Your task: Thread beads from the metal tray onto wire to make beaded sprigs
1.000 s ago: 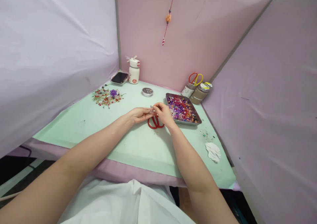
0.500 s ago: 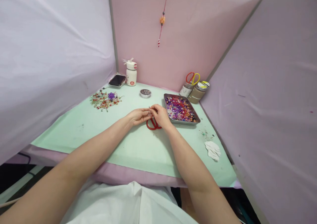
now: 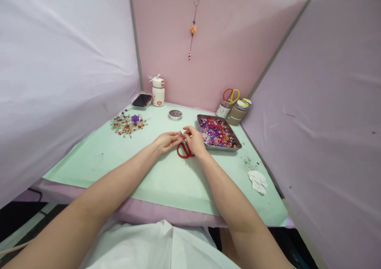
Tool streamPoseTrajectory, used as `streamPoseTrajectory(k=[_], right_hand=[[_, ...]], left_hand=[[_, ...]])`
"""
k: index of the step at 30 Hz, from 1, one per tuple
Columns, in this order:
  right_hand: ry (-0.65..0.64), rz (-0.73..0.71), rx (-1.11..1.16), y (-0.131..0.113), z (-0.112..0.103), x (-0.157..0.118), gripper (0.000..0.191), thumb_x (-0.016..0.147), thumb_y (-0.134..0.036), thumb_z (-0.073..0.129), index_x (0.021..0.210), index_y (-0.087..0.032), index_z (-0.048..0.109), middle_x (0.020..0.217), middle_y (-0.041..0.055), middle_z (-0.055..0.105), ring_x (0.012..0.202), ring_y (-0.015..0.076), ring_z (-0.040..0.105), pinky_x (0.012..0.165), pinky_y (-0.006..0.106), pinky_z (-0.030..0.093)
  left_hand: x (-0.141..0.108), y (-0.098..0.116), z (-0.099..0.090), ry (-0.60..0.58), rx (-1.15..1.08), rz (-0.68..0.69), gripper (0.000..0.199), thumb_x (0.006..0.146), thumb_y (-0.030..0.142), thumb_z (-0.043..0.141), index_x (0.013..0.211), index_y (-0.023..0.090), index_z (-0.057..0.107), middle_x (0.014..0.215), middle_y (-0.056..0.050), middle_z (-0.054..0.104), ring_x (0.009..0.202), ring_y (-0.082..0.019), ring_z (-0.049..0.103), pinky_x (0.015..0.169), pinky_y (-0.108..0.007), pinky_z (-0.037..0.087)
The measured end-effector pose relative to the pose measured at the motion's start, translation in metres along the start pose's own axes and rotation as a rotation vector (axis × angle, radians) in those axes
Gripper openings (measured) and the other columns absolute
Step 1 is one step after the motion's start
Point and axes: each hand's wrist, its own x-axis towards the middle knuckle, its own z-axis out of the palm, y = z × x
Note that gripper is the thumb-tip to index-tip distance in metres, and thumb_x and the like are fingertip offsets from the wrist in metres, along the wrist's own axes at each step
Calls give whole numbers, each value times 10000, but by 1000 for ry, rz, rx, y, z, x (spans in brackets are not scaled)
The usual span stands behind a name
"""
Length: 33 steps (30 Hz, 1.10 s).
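Observation:
Both hands meet over the middle of the green table, fingertips nearly touching. My left hand [image 3: 167, 141] is closed in a pinch around something small and pale, perhaps a bead, too tiny to make out. My right hand [image 3: 194, 139] pinches at the same spot, and what its fingers hold is hidden. Red-handled scissors [image 3: 183, 151] lie on the table just under the hands, their blades covered. Right of my right hand is a metal tray [image 3: 222, 147] filled with purple, red and orange beads [image 3: 214, 131].
A pile of beaded strands [image 3: 123, 126] lies at left, near a phone [image 3: 142, 100] and white bottle [image 3: 158, 93]. A small round tin [image 3: 175, 115] sits behind the hands. Jars [image 3: 238, 112], one holding scissors [image 3: 231, 95], stand behind the tray; a white glove [image 3: 257, 182] lies front right.
The view has tilted up slightly. My right hand's fingers have shifted a little apart from my left fingertips; both hands stay over the scissors.

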Motion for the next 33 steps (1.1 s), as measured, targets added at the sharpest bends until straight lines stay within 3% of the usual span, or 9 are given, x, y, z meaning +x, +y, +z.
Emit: streamPoseTrajectory(k=[5,15,33], right_hand=[[16,-23,-125,-2,1,-2,141,820,-156,508,778,-216,629,756,10,666,749,166,601,759,294,450],[50,-84,-347,-7,3,-5,136,823,-160,488,753,-194,599,805,50,594,813,194,529,807,322,413],[-15,-67,-311,-5,-1,-3,120,821,-167,509,768,-201,611,822,56,605,848,210,536,833,347,414]], left_hand=[[2,-2,-1,11,0,16,231,832,-67,457,830,65,647,751,-88,671,716,-102,681,696,-151,568],[3,-2,-1,37,-4,38,186,804,-70,514,805,61,646,771,-88,669,701,-94,666,696,-157,558],[0,-3,1,32,66,37,200,805,-67,510,846,53,664,770,-91,677,687,-93,665,728,-181,562]])
